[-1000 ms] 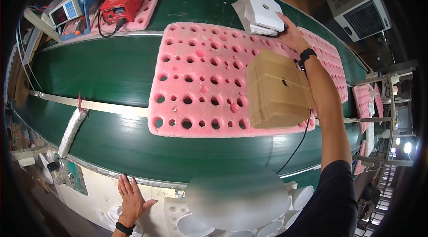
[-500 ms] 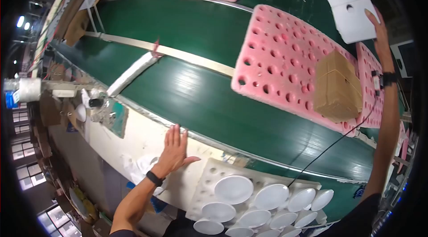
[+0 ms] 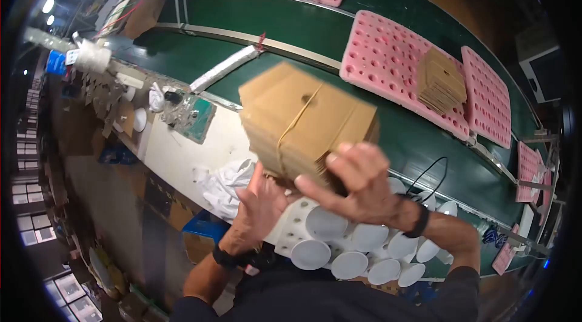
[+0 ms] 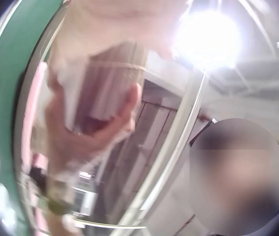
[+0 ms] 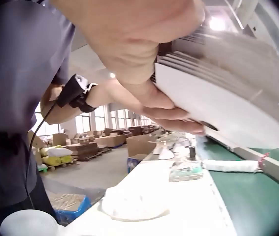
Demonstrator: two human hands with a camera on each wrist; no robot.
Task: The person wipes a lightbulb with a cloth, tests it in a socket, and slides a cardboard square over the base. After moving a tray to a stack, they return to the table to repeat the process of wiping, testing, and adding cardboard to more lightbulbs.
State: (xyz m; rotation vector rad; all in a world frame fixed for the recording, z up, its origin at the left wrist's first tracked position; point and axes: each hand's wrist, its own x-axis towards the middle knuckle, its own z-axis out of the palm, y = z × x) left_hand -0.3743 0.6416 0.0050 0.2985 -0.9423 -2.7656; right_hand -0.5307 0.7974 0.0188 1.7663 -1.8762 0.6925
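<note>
A thick bundle of brown cardboard pieces (image 3: 303, 116), tied with a thin band, is held tilted between both hands above the near bench. My right hand (image 3: 370, 192) grips its near right edge with bent fingers. Under its near left side is my left hand (image 3: 260, 210), palm up with fingers extended. The right wrist view shows left fingers (image 5: 179, 118) nearly straight against the bundle's white face (image 5: 218, 108). Blurred in the left wrist view, the right hand (image 4: 90, 142) has thumb and fingers around the bundle (image 4: 107, 88).
Another brown bundle (image 3: 441, 82) rests on a pink foam board (image 3: 379, 49) on the green conveyor (image 3: 303, 89). White round pieces (image 3: 327, 223) stand near my body at right. A white cloth (image 3: 227, 185) and a wrapped roll (image 3: 224, 69) lie at left.
The right hand has brought the white-faced stack from the far right to the front, where its brown side now shows. My left hand has left the bench edge and come to the bundle.
</note>
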